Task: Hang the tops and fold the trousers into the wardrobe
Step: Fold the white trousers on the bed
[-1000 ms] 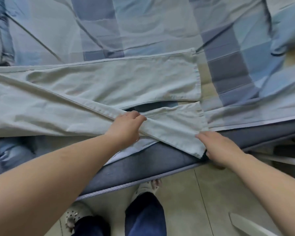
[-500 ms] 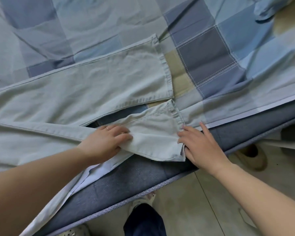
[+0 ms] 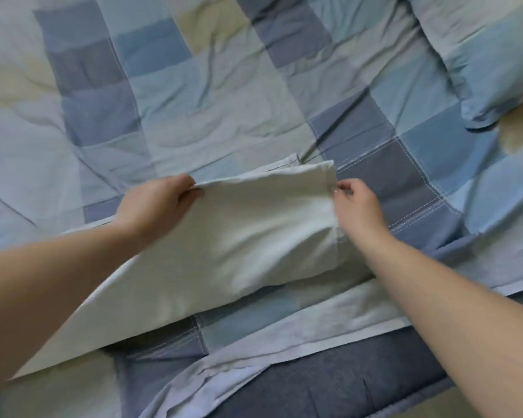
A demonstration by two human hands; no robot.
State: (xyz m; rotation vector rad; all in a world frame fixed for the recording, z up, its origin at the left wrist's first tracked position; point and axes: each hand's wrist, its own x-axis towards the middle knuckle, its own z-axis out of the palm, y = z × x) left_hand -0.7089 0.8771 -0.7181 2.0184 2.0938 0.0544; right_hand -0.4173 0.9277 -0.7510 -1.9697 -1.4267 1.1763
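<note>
Nearest me, lower frame, the bed (image 3: 360, 384) edge. At centre I hold the trousers (image 3: 239, 236) lifted over it: left hand (image 3: 154, 206) fingers pinch the upper edge, right hand (image 3: 357, 206) fingers pinch the hem. Beyond, checked quilt (image 3: 224, 95); pillow (image 3: 480, 55) upper right.

The trousers (image 3: 239, 236) run out of sight under the left forearm at the lower left of the frame, so their waist end cannot be seen. The far leg shows only as a hem corner at centre, the lifted leg covering the rest. The fingertips of the left hand (image 3: 154, 206) are tucked behind the fabric edge. The pillow (image 3: 480, 55) is cut off at the upper right. Both forearms are motion-blurred.
</note>
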